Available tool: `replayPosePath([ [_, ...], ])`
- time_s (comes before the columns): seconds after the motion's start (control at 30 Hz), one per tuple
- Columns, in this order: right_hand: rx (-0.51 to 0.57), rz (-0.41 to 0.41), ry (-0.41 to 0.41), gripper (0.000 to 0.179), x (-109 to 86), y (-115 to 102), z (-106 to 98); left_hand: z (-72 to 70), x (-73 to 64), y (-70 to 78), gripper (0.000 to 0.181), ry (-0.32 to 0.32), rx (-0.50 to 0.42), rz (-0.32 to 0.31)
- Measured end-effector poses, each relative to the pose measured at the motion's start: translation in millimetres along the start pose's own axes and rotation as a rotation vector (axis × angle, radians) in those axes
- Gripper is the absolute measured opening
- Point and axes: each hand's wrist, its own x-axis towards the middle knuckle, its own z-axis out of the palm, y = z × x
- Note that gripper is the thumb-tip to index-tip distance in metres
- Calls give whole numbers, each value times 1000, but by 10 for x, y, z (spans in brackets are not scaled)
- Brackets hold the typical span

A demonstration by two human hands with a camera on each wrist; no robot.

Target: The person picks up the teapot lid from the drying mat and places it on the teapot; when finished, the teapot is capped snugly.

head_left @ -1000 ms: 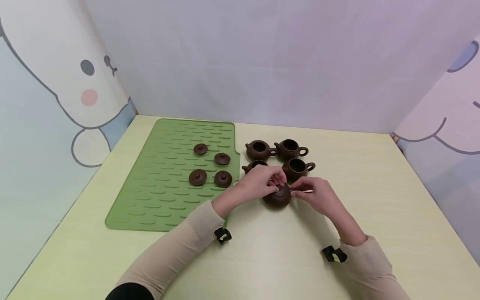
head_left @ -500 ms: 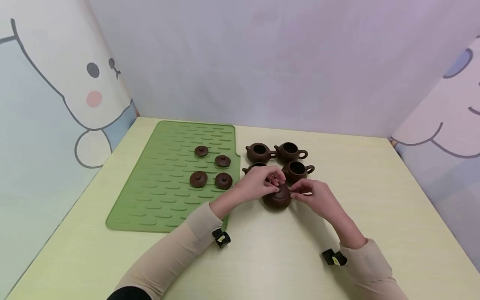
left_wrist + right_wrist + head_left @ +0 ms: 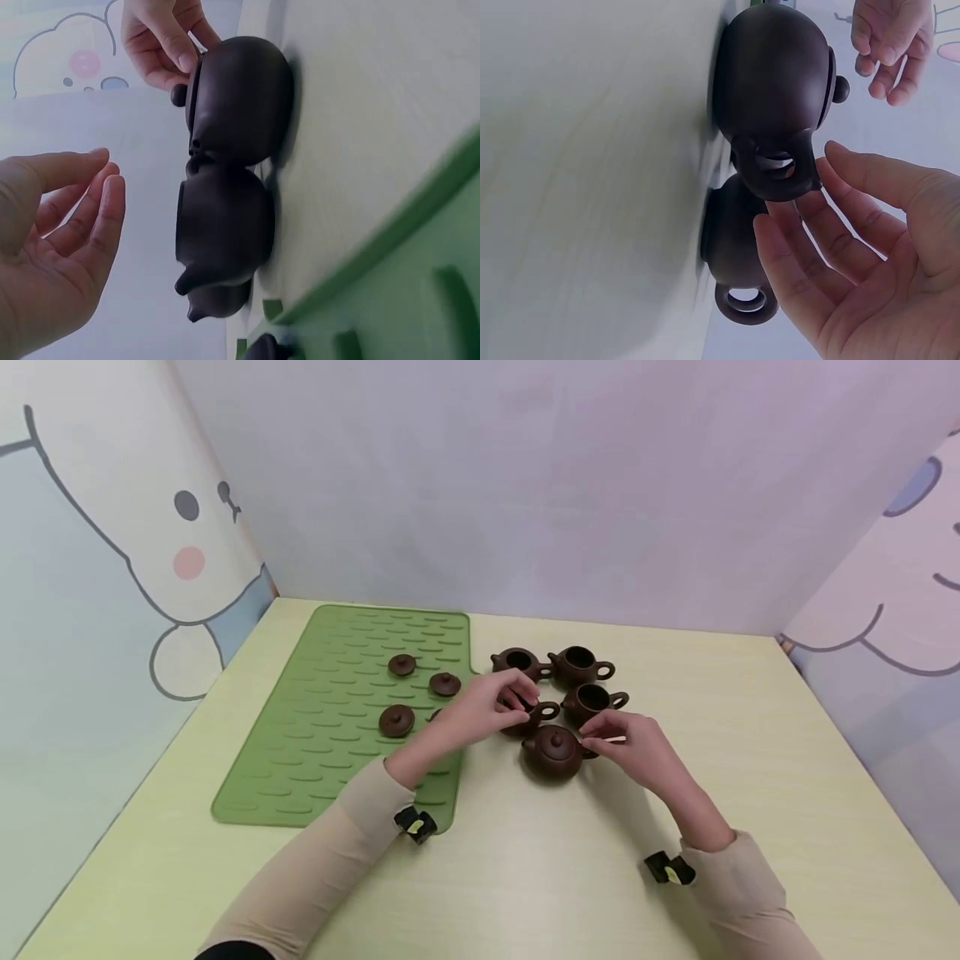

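A dark brown teapot (image 3: 552, 753) with its lid (image 3: 557, 742) on stands nearest on the table. Beside its handle (image 3: 784, 169) is my right hand (image 3: 628, 745), fingers loosely bent; in the right wrist view its fingertips are at the handle's edge, the thumb slightly apart, and whether they touch is unclear. My left hand (image 3: 487, 706) hovers over a lidless teapot (image 3: 536, 717), partly covering it. In the left wrist view that hand's fingers (image 3: 112, 202) are relaxed and hold nothing. Behind stand more lidless teapots (image 3: 581, 666), spouts to the left.
A green ridged mat (image 3: 300, 760) lies on the left of the pale table (image 3: 525, 877). Several brown lids (image 3: 397, 721) lie on it, one mostly hidden by my left hand. Walls with cartoon animals (image 3: 187, 535) stand around the table.
My left hand has left the lid of the nearest teapot and moved left and slightly away. My right fingers have loosened from the handle, which shows more. The teapot has hardly moved.
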Motion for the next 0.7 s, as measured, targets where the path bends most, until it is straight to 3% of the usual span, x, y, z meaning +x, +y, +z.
replayPosePath([
  [0.13, 4, 5, -4, 11, 17, -11, -5, -91, -50, -58, 22, 25, 26, -21],
  [0.37, -6, 0, 10, 12, 43, -1, -19, -252, -123, -173, 22, 61, 37, 2],
  [0.7, -6, 3, 11, 13, 98, 0, -6, -518, -279, -389, 24, 129, -5, -18],
])
